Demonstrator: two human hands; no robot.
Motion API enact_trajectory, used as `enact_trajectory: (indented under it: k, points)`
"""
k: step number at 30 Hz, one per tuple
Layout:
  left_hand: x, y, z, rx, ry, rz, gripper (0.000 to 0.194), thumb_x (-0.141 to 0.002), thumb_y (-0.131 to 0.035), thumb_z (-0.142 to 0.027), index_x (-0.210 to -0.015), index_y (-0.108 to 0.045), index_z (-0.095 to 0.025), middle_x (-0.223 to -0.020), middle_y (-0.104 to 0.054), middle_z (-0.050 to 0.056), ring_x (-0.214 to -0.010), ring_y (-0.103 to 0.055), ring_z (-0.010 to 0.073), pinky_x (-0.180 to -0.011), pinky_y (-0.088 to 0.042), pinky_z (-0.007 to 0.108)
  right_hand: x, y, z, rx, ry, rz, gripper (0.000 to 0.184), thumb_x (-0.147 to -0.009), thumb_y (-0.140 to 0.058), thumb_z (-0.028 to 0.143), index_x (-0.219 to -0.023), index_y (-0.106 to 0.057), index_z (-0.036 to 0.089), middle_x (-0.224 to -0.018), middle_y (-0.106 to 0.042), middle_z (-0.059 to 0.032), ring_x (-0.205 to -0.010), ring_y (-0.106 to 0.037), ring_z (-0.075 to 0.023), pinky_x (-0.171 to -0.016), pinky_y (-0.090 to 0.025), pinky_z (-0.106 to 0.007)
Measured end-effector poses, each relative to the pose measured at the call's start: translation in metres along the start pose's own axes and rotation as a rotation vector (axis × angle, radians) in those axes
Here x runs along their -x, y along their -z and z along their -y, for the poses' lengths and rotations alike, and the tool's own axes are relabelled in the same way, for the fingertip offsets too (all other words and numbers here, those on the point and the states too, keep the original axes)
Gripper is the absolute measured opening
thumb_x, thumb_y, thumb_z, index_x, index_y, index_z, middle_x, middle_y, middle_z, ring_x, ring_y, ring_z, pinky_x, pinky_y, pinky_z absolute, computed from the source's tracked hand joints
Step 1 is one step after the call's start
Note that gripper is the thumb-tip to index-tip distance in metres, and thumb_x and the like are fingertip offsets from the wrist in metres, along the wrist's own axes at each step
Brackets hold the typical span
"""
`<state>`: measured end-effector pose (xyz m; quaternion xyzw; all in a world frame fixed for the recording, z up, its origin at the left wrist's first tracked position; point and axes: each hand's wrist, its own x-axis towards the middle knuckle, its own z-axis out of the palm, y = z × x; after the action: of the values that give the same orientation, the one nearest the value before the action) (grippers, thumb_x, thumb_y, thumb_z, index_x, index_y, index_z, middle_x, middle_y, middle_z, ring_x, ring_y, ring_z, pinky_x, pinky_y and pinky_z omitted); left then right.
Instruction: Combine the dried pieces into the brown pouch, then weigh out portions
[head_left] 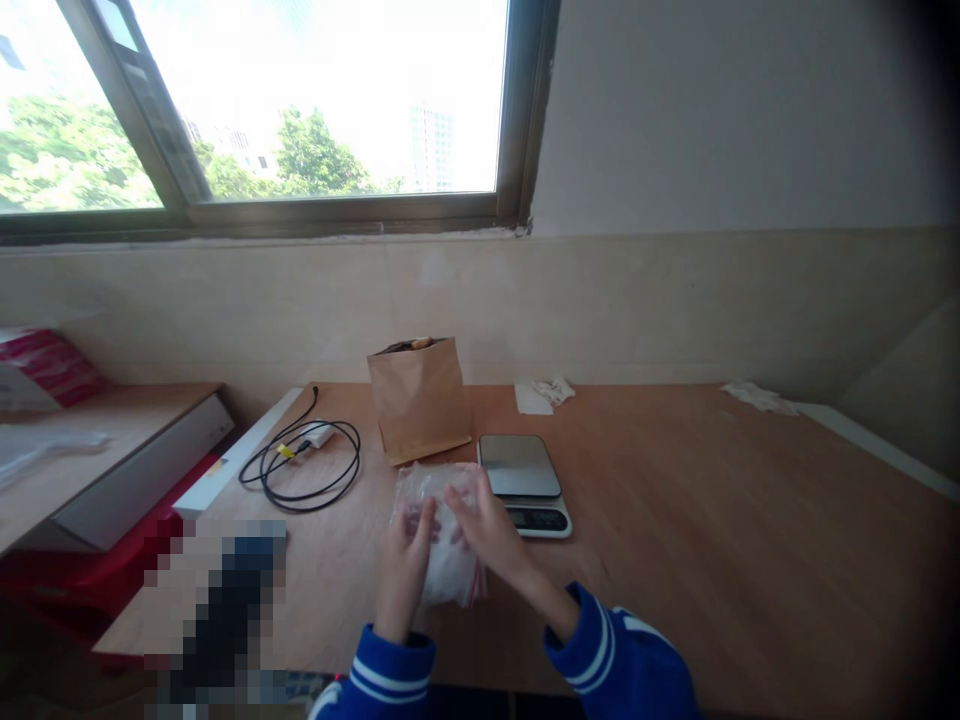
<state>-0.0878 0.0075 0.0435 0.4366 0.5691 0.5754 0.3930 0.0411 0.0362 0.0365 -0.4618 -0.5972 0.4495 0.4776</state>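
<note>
A clear plastic bag (450, 575) with a thin red line along its edge is between my two hands, above the front of the wooden table. My left hand (409, 545) grips its left side, thumb on top. From the right, my right hand (484, 520) holds the bag with its thumb across the upper surface. Some fingers show blurred through the plastic. Just right of my right hand lies a kitchen scale (521, 468) with a silver plate and a dark display. Behind the bag stands an upright brown paper bag (420, 400), its top open.
A coiled black cable (311, 500) with a white adapter (318, 434) lies left on the table (675, 540). Crumpled white paper (553, 390) is near the wall. Farther left are a second table (112, 430) and a red stool (75, 590). A pixelated patch hides the front left.
</note>
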Motion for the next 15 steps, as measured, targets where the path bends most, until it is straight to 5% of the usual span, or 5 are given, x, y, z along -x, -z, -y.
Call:
enact_trajectory:
  k: [3,7,11,15]
  points:
    - [0.000,-0.005,-0.002,-0.076,-0.060,-0.067,0.030,-0.074,-0.063,-0.045,-0.064,-0.058,-0.018,-0.051,-0.054,-0.002,-0.045,-0.050,0.0110,-0.044,-0.037,0.021,0.010,-0.013,-0.002,0.019,0.018,-0.126,0.042,-0.083,-0.050,0.049,-0.117,-0.039,0.027,-0.095,-0.061,-0.0057,-0.073,-0.063,-0.0211,-0.065,-0.052,-0.036]
    - [-0.005,-0.003,-0.003,-0.153,0.078,0.014,0.041,-0.075,-0.054,-0.059,-0.071,-0.055,-0.018,-0.048,-0.051,-0.005,-0.029,-0.042,0.0088,-0.028,-0.024,0.019,0.010,-0.011,-0.011,-0.013,0.026,-0.165,0.031,-0.085,-0.048,0.046,-0.108,-0.040,0.026,-0.085,-0.062,-0.0041,-0.076,-0.062,-0.0215,-0.072,-0.050,-0.037]
    - [-0.022,0.006,-0.002,-0.158,0.012,-0.049,0.043,-0.074,-0.053,-0.060,-0.069,-0.053,-0.017,-0.047,-0.047,-0.006,-0.030,-0.040,0.0070,-0.028,-0.027,0.017,0.013,0.015,-0.021,0.075,0.060,-0.145,0.031,-0.087,-0.044,0.046,-0.110,-0.042,0.025,-0.086,-0.061,-0.0041,-0.064,-0.060,-0.0195,-0.062,-0.049,-0.034]
    - [-0.047,0.007,0.003,-0.326,-0.092,0.004,0.041,-0.079,-0.046,-0.057,-0.075,-0.054,-0.017,-0.058,-0.055,-0.001,-0.041,-0.051,0.0112,-0.038,-0.040,0.022,0.027,0.058,-0.035,0.323,0.141,-0.278,0.025,-0.091,-0.036,0.039,-0.101,-0.053,0.023,-0.095,-0.063,-0.0072,-0.077,-0.061,-0.0204,-0.073,-0.048,-0.034]
